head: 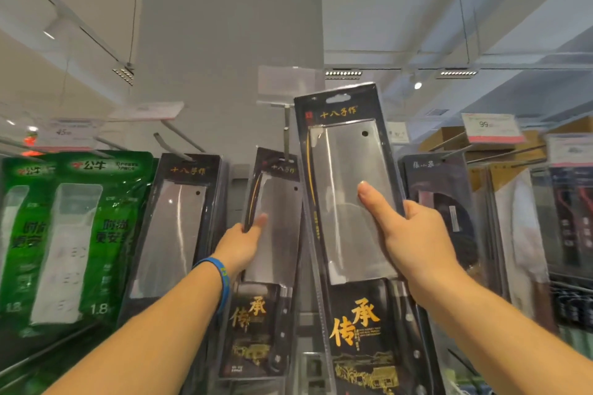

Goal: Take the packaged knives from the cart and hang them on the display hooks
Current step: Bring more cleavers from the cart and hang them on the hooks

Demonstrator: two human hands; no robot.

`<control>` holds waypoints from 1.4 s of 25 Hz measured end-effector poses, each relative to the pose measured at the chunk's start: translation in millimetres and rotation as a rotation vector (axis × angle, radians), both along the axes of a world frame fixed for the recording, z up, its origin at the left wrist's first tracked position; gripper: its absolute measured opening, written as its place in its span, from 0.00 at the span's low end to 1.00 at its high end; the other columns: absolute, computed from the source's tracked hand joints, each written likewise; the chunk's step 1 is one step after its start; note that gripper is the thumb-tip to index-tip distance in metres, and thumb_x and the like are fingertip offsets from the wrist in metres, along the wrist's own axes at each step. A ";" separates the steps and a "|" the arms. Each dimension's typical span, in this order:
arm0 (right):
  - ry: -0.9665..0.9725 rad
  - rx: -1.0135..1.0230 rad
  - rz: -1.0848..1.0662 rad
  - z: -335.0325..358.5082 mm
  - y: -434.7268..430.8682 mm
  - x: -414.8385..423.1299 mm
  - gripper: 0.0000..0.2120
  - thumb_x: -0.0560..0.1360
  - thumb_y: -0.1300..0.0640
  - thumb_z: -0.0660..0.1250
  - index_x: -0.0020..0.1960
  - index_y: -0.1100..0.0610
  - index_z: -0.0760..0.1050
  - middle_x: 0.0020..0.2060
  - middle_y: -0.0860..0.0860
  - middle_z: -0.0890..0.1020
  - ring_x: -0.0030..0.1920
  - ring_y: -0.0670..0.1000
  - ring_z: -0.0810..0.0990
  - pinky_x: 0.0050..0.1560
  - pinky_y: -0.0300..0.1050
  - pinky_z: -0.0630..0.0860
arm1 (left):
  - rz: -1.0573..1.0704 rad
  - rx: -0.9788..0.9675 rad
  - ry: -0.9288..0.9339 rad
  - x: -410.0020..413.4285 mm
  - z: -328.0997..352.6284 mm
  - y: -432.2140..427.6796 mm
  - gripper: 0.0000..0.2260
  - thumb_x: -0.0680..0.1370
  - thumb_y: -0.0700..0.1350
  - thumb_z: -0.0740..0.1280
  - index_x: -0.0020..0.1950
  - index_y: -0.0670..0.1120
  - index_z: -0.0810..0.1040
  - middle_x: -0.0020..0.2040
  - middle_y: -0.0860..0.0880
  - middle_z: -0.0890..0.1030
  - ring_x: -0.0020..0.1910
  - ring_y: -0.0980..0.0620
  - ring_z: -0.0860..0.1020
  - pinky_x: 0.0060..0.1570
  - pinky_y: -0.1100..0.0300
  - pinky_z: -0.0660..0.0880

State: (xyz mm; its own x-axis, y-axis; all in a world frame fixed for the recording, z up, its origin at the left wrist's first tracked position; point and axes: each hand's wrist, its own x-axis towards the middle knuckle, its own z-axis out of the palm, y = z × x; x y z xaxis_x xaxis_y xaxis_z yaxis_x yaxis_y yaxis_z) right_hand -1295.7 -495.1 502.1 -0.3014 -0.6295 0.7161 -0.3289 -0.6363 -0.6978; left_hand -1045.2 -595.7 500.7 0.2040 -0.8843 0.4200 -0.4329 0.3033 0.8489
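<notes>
hanging step: right hand [417, 234] clamps packaged cleaver [340, 154], just right of display hook [286, 130]; left hand [244, 244] grips hung cleaver pack [282, 208]. next: line hang slot [337, 99] onto hook tip.

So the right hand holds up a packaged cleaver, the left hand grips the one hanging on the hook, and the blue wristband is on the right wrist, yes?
No: the head view shows the blue wristband on the left wrist. The rest stands: the right hand holds up a packaged cleaver, the left hand grips the hanging cleaver.
</notes>
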 end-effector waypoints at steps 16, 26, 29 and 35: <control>0.014 0.035 0.130 -26.6 -16.2 36.8 0.40 0.57 0.18 0.68 0.41 0.55 0.83 0.36 0.46 0.87 0.41 0.50 0.86 0.50 0.60 0.83 | 0.325 -0.900 -0.735 -14.9 177.5 143.9 0.07 0.76 0.54 0.72 0.50 0.53 0.84 0.48 0.53 0.83 0.51 0.50 0.81 0.51 0.57 0.76; 0.051 0.153 0.294 -48.8 -16.9 97.3 0.41 0.57 0.18 0.66 0.44 0.55 0.83 0.49 0.50 0.87 0.52 0.53 0.85 0.56 0.57 0.81 | 0.045 -0.751 -0.531 6.3 173.6 124.3 0.06 0.76 0.54 0.73 0.46 0.53 0.85 0.25 0.63 0.75 0.23 0.65 0.70 0.24 0.75 0.62; 0.016 0.120 0.174 -57.2 -15.7 84.4 0.36 0.58 0.20 0.65 0.40 0.53 0.74 0.44 0.47 0.80 0.48 0.51 0.78 0.47 0.49 0.75 | 0.009 -0.741 -0.494 8.1 173.6 117.9 0.06 0.75 0.56 0.73 0.40 0.57 0.84 0.25 0.62 0.74 0.24 0.63 0.68 0.25 0.73 0.63; 0.123 0.122 0.152 -38.5 -18.3 77.6 0.36 0.61 0.19 0.65 0.46 0.52 0.73 0.45 0.48 0.77 0.46 0.51 0.75 0.46 0.47 0.71 | -0.061 -0.817 -0.382 10.6 174.0 101.3 0.09 0.72 0.58 0.75 0.37 0.54 0.84 0.29 0.61 0.76 0.29 0.63 0.71 0.32 0.71 0.68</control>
State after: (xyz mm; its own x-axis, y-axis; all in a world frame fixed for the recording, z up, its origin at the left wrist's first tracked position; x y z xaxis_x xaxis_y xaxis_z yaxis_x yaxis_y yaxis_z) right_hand -1218.1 -513.5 463.6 -0.1115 -0.7452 0.6574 -0.3226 -0.5986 -0.7332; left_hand -1034.7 -494.5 674.7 -0.1154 -0.2856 0.9514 -0.6048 0.7800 0.1608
